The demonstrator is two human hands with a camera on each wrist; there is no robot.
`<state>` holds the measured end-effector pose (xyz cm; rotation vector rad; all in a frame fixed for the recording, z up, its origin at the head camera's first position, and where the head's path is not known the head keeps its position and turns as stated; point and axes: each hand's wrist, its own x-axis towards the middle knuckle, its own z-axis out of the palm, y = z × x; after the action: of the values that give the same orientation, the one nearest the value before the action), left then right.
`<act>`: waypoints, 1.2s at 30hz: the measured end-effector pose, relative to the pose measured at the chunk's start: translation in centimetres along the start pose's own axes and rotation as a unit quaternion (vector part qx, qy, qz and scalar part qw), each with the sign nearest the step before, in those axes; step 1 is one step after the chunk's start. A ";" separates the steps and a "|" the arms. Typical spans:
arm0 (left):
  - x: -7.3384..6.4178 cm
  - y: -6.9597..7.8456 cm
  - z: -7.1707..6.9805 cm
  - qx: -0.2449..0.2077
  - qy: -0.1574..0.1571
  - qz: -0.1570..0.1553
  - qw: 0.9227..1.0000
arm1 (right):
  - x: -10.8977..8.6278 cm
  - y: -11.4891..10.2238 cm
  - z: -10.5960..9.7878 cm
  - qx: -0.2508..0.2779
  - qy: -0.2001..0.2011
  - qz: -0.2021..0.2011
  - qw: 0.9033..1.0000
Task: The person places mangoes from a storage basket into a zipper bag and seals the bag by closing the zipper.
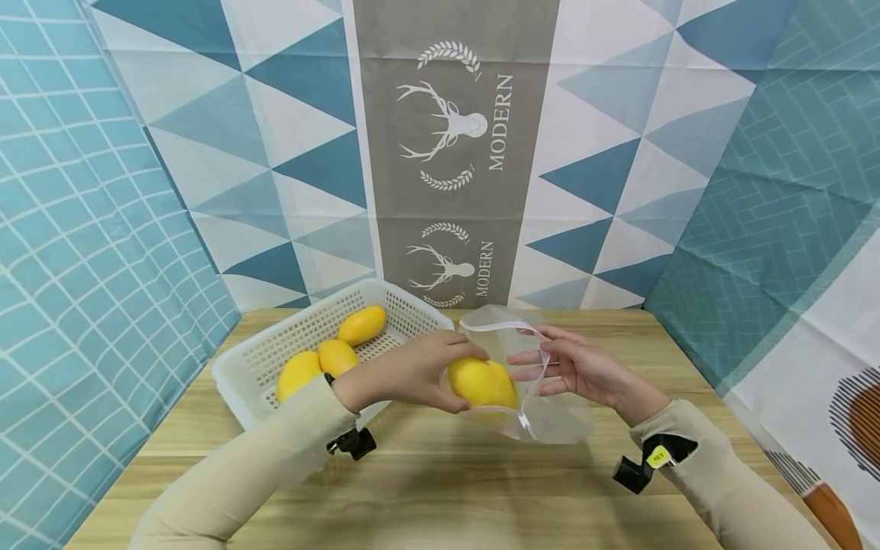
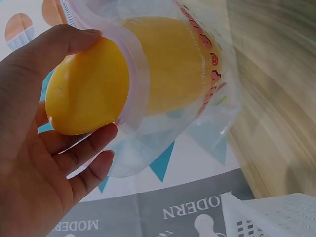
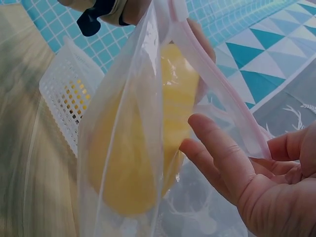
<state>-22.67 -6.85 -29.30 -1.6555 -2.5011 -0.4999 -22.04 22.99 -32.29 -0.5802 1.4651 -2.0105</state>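
Head view has the left hand curled round a yellow fruit, thumb on the near side and fingers over the top, with the fruit sitting between the two hands at the mouth of a clear bag. To the left hand's right, the right hand pinches the bag's pink rim between thumb and a finger, its other fingers stretched out towards the fruit. The left wrist view puts part of the gripped fruit outside the rim; more yellow shows through the plastic past it, though I cannot tell whether that is the same fruit or a second one. A white zip slider hangs on the rim, just nearer the person than the fingers. Left of the left hand, and partly behind its forearm, a white perforated basket holds three more yellow fruits. Beneath both hands lies a wood-grain table, and beyond them stands a patterned backdrop printed with deer heads.
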 end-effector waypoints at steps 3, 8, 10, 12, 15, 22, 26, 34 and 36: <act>0.1 -0.4 0.2 -0.011 -0.018 0.017 1.000 | 0.0 0.0 0.0 0.004 0.001 -0.001 1.000; 0.3 -1.0 0.4 -0.002 -0.041 0.050 0.998 | 0.1 0.0 -0.1 0.016 -0.005 -0.005 1.000; 0.4 -1.2 0.4 0.020 -0.042 0.061 0.997 | 0.1 0.0 -0.2 0.022 -0.008 -0.006 1.000; 0.5 -1.2 0.4 0.041 -0.041 0.068 0.996 | 0.0 0.0 -0.2 0.027 -0.009 -0.008 1.000; 0.6 -1.1 0.5 0.082 -0.050 0.068 0.993 | 0.0 0.0 -0.1 0.031 -0.009 -0.007 0.999; 1.0 -0.8 0.9 0.151 -0.079 0.065 0.983 | 0.1 -0.1 0.3 0.038 0.000 0.000 0.999; 1.1 -1.0 1.2 0.165 -0.073 0.067 0.981 | 0.1 0.0 0.3 0.040 0.002 -0.002 0.999; 1.1 -1.0 0.9 0.153 -0.082 0.041 0.984 | 0.1 0.2 0.3 0.047 -0.002 -0.008 0.999; 1.1 -1.1 0.8 0.144 -0.079 0.037 0.986 | 0.1 0.2 0.2 0.046 -0.002 -0.011 0.999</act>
<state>-24.08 -6.03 -29.96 -1.7234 -2.4599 0.0047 -21.91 22.73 -32.43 -0.5638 1.3621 -2.0798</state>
